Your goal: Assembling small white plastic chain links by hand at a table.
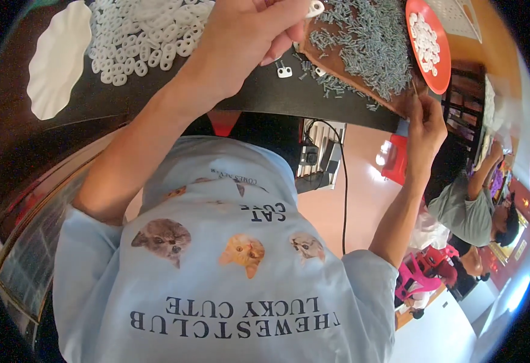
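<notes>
My left hand [268, 27] is closed at the top middle, its fingers pinching a white two-hole plastic piece [316, 8]. Over the right end of the table, my right hand [427, 121] is closed too. Between its thumb and forefinger shows a thin screw-like piece [414, 86], too small to make out well. Beside that hand a heap of small grey screws [367, 51] lies on a brown board [352, 83]. Just below my left hand, a white two-hole piece with screws in it [284, 72] rests on the dark table.
A large pile of white two-hole pieces [147, 42] covers the table's left part, beside a white wavy-edged dish [56, 60]. At the right, a red plate [444, 75] holds more white pieces. A black cable [344, 187] hangs below the table. Another person [473, 206] sits at the far right.
</notes>
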{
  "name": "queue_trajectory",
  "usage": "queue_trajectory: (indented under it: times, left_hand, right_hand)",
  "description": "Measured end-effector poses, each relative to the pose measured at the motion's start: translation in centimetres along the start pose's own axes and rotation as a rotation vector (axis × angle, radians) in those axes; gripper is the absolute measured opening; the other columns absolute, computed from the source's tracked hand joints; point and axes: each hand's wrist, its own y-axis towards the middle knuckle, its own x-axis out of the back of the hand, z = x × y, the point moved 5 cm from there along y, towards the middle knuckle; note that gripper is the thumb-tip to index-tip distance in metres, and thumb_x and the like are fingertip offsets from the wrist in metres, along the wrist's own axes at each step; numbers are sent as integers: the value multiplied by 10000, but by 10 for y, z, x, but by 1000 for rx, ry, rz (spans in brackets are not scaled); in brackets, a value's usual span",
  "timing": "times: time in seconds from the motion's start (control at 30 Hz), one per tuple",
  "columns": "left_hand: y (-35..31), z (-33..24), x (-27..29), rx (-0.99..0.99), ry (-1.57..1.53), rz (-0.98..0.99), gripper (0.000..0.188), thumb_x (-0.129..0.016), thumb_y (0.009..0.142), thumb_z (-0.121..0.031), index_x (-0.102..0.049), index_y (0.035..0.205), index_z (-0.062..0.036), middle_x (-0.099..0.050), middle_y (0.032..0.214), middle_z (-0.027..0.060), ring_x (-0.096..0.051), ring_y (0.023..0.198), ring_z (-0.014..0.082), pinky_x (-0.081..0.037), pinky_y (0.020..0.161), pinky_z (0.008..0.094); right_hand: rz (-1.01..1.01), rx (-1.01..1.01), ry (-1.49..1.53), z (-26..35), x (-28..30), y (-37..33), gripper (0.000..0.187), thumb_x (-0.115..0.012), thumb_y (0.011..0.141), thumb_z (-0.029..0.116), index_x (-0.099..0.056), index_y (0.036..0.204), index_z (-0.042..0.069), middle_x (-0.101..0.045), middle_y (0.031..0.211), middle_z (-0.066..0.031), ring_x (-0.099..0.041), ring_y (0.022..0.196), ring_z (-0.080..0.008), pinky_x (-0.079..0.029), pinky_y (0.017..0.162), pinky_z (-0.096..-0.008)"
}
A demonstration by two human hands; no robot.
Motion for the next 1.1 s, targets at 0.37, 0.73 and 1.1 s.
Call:
queue_trajectory:
  times: [0.37, 0.73, 1.1]
  left_hand:
    - [-9, 6, 6, 75, -28, 28, 182, -506, 931, -162, -532, 821, -19, -538, 694, 29, -412, 490, 41, -313, 418, 174]
    - [-23, 16, -2, -14, 190, 115, 190, -531, 912, -222, -574, 811, -67, -535, 648, -26, -379, 464, 9, -264, 395, 175]
    - [-51, -1, 26, -164, 431, -2, 152, -529, 911, -184, -592, 902, -46, -540, 685, -25, -408, 529, 5, -317, 452, 168]
  right_hand:
    - [-152, 218, -267, 7, -2, 6, 173, -571, 886, 146, -619, 965, 0, -609, 833, -123, -580, 724, -177, -456, 666, -278]
    - [367, 202, 517, 153, -35, 3, 192, -540, 920, 134, -586, 1044, -5, -570, 848, 12, -496, 766, -57, -417, 696, -200]
    - [523, 106, 641, 173, -82, 33, 154, -565, 904, 152, -582, 938, 3, -557, 748, 6, -471, 687, -33, -381, 594, -176]
